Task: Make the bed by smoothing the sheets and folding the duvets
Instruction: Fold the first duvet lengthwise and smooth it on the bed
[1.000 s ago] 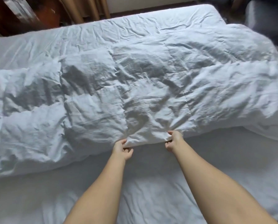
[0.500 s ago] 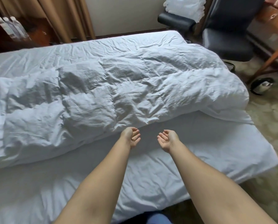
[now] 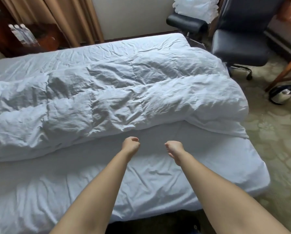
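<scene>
My left hand (image 3: pixel 131 144) and right hand (image 3: pixel 173 147) hover loosely curled and empty above the bare white fitted sheet (image 3: pixel 158 179), touching nothing. The rumpled white quilted duvet (image 3: pixel 107 102) lies just beyond both, its long axis running left-right; the left hand is slightly nearer its edge.

Bare sheet (image 3: pixel 158 179) lies open near the bed's edge; the bunched duvet (image 3: pixel 107 102) blocks the far half

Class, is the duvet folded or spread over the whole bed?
Folded, roughly. The duvet lies doubled along the far half, its thick rounded edge facing the person, leaving the near sheet bare.
</scene>
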A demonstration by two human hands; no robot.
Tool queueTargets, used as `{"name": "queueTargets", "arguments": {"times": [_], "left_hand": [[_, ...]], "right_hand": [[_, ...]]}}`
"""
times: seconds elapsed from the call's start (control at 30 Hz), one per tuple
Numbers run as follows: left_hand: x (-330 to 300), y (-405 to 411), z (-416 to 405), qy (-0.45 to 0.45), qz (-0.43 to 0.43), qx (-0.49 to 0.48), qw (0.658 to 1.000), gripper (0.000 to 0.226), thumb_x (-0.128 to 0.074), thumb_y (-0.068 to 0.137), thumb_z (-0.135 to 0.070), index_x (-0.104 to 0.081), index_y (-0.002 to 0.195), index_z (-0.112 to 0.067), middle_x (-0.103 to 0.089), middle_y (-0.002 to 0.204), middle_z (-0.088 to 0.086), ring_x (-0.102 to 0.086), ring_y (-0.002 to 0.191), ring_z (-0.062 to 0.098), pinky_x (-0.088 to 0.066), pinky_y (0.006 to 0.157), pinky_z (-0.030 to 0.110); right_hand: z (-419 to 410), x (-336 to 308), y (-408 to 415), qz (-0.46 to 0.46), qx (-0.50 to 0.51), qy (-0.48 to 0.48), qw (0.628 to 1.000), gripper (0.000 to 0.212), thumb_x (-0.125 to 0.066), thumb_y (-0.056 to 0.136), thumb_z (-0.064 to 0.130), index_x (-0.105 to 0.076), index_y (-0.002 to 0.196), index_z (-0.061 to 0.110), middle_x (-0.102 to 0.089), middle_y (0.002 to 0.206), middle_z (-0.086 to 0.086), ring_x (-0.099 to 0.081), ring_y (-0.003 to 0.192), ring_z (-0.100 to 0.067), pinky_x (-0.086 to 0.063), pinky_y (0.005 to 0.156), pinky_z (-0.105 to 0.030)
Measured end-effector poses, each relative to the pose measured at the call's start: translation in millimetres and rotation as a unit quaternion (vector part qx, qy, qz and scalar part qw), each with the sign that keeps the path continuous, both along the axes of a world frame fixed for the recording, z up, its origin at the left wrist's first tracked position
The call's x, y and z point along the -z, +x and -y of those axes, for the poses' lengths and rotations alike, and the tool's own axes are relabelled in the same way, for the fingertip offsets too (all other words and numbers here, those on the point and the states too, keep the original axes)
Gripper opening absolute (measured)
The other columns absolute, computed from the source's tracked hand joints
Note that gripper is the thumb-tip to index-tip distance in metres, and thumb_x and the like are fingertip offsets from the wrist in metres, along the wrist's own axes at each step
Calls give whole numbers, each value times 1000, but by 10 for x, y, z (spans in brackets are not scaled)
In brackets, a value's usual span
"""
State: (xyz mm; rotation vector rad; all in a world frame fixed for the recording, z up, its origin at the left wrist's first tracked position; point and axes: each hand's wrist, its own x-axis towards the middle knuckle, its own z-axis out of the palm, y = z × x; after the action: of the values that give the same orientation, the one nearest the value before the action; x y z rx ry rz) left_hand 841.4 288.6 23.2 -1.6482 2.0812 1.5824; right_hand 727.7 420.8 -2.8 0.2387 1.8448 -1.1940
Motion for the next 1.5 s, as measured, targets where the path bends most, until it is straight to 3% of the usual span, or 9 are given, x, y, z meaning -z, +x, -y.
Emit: {"name": "queueTargets", "arguments": {"times": [0.07, 0.2, 0.37, 0.77, 0.93, 1.03, 1.13, 1.3, 1.5], "left_hand": [[64, -180, -244, -32, 28, 44, 998, 38, -50, 87, -1, -61, 123, -8, -62, 124, 8, -57, 115, 24, -44, 96, 29], [115, -520, -668, -41, 71, 121, 989, 40, -48, 86, -5, -60, 124, -13, -60, 127, 6, -55, 117, 22, -45, 98, 29], [278, -998, -790, -48, 92, 170, 980, 40, -49, 86, -8, -59, 124, -17, -59, 129, 3, -54, 119, 20, -44, 100, 30], [676, -2216, -847, 16, 96, 163, 982, 36, -48, 87, -7, -62, 120, -16, -62, 124, 4, -57, 114, 22, -46, 93, 28], [687, -2867, -1146, 170, 12, -20, 985, 12, -60, 86, -4, -62, 90, -15, -61, 95, 12, -55, 79, 19, -44, 69, 27], [702, -3300, -1363, 278, -38, -142, 949, 29, -68, 85, -15, -59, 113, -14, -58, 110, 5, -55, 96, 18, -45, 78, 31], [772, -3717, -1518, 355, -96, -274, 889, 37, -70, 84, -29, -61, 118, -18, -54, 120, 3, -51, 114, 21, -43, 89, 36], [940, -4373, -1515, 403, -232, -451, 761, 39, -68, 81, -46, -61, 106, -17, -63, 96, 4, -58, 95, 19, -45, 90, 35], [870, -4658, -1393, 342, -245, -559, 714, 17, -52, 90, -26, -61, 84, -13, -68, 65, 5, -61, 71, 22, -54, 60, 29]], "right_hand": [[-232, -7, -238, -66, -101, 25, 992, 17, -52, 88, 4, -55, 88, 21, -45, 81, -6, -40, 72, -18, -33, 67, -26], [-563, -2, -676, -112, -185, 75, 973, 30, -55, 89, 7, -63, 117, 8, -61, 113, -8, -55, 110, -26, -42, 91, -29], [-657, 31, -1159, -114, -204, 103, 967, 37, -55, 89, 8, -59, 126, 9, -58, 130, -8, -52, 121, -25, -41, 100, -30], [-846, 339, -2273, -78, -136, 135, 978, 26, -54, 89, 3, -65, 113, 6, -61, 102, -8, -55, 98, -24, -41, 82, -27], [-1034, 515, -2915, -17, -75, 125, 989, 23, -52, 91, 15, -52, 68, 19, -47, 75, -6, -43, 66, -20, -33, 57, -27], [-1118, 595, -3298, 80, 18, 72, 994, 30, -46, 98, 36, -61, 111, 12, -59, 114, -15, -60, 105, -28, -47, 86, -35], [-1161, 648, -3661, 182, 105, 8, 978, 57, -38, 99, 49, -41, 142, 11, -48, 141, -9, -49, 128, -26, -39, 100, -35], [-978, 735, -4193, 272, 186, -71, 941, 60, -41, 93, 59, -51, 132, 13, -58, 129, -7, -54, 121, -23, -39, 104, -34], [-813, 711, -4498, 352, 245, -126, 895, 70, -52, 83, 68, -57, 126, 13, -63, 121, -13, -61, 106, -29, -50, 94, -41]]}}
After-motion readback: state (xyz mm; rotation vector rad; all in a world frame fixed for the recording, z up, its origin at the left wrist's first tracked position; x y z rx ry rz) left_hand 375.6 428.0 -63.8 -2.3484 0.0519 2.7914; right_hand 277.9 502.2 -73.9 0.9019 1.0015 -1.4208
